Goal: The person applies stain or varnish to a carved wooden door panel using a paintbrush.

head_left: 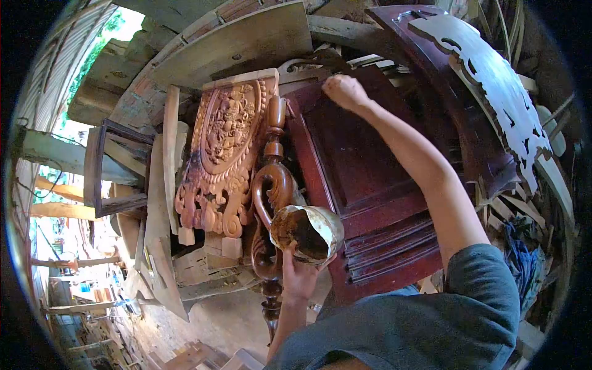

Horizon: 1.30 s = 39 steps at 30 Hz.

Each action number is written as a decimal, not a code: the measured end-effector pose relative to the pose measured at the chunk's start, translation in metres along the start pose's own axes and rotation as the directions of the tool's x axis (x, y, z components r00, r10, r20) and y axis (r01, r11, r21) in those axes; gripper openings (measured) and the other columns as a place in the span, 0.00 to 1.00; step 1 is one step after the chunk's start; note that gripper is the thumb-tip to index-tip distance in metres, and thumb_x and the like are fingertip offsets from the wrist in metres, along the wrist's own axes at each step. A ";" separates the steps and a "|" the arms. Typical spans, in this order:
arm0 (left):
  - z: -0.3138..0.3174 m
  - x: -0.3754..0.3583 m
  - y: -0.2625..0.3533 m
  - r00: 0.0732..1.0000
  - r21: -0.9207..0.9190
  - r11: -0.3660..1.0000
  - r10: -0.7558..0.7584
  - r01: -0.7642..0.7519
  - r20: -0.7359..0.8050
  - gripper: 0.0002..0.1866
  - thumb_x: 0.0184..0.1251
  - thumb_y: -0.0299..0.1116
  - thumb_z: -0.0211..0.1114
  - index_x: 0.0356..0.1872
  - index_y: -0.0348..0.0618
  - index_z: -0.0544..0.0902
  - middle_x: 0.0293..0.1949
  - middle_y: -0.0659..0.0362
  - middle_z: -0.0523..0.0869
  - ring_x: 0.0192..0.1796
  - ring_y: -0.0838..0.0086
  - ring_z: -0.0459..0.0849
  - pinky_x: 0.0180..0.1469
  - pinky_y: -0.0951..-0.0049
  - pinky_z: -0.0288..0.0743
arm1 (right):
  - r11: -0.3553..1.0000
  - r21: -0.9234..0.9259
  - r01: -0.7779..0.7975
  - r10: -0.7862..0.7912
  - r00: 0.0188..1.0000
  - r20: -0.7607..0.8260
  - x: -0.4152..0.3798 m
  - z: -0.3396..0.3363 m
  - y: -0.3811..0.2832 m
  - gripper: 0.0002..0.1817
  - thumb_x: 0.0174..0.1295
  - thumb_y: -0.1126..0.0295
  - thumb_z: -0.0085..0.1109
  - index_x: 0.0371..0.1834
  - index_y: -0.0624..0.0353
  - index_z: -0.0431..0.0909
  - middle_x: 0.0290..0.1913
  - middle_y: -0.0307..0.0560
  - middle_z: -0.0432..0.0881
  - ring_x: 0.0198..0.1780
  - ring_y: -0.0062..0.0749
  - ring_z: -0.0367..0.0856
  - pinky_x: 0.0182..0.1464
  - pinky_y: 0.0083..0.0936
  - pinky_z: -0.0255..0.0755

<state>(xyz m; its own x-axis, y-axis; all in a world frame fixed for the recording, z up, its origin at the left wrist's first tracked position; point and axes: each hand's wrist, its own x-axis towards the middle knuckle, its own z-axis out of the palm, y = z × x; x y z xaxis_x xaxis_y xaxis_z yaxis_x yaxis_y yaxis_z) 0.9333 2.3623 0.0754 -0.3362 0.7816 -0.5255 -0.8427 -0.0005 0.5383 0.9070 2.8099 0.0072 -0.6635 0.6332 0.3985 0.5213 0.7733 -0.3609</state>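
My left hand (300, 271) holds a round, stained container (324, 223) by its rim, with the thumb over the edge; dark residue lines its inside. The container overlaps the lower part of a glossy turned and scrolled wooden post (282, 185). My right hand (346, 91) is stretched out over the top of a dark red panelled board (345, 154), its fingers curled together. Whatever that hand may hold is too small to make out. Left of the post leans a carved wooden panel (227, 132) with an oval relief.
A pale cut-out board (481, 61) rests on a dark curved panel (425, 74) at the upper right. An empty dark frame (92, 172) stands at the left. Planks and wood scraps surround the pieces, and a blue cloth (523, 262) hangs at the right.
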 end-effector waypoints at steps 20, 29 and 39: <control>0.001 0.000 0.000 1.000 0.004 1.000 0.023 -0.023 -0.021 0.38 0.68 0.60 0.51 0.73 0.53 0.57 0.72 0.54 0.64 0.70 0.49 0.66 0.65 0.35 0.65 | 0.861 0.301 -0.410 0.396 0.912 0.108 -0.028 -0.072 0.090 0.15 0.63 0.65 0.51 0.26 0.62 0.83 0.23 0.47 0.83 0.26 0.34 0.84 0.33 0.32 0.76; -0.001 0.001 0.014 0.999 0.008 1.000 0.007 -0.007 0.054 0.39 0.66 0.61 0.55 0.74 0.56 0.57 0.72 0.55 0.63 0.71 0.49 0.65 0.65 0.36 0.65 | 0.998 0.029 -0.051 0.049 0.996 0.080 -0.052 -0.080 0.053 0.13 0.65 0.62 0.56 0.44 0.59 0.83 0.43 0.55 0.84 0.45 0.55 0.82 0.47 0.44 0.77; -0.005 -0.027 0.032 0.984 -0.076 0.981 0.176 -0.177 -0.021 0.38 0.65 0.61 0.55 0.72 0.54 0.60 0.71 0.53 0.64 0.69 0.51 0.65 0.65 0.38 0.65 | 0.857 0.429 0.287 -0.444 0.832 0.332 -0.143 -0.116 -0.078 0.16 0.69 0.58 0.53 0.41 0.61 0.81 0.37 0.49 0.83 0.37 0.43 0.84 0.40 0.37 0.78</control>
<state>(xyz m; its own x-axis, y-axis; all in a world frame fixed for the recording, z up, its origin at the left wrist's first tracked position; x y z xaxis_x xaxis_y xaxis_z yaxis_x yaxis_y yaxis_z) 0.9139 2.3381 0.1037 -0.4882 0.7561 -0.4358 -0.7990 -0.1863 0.5717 1.0234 2.6629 0.0764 -0.9620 0.1725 0.2115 0.0265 0.8305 -0.5564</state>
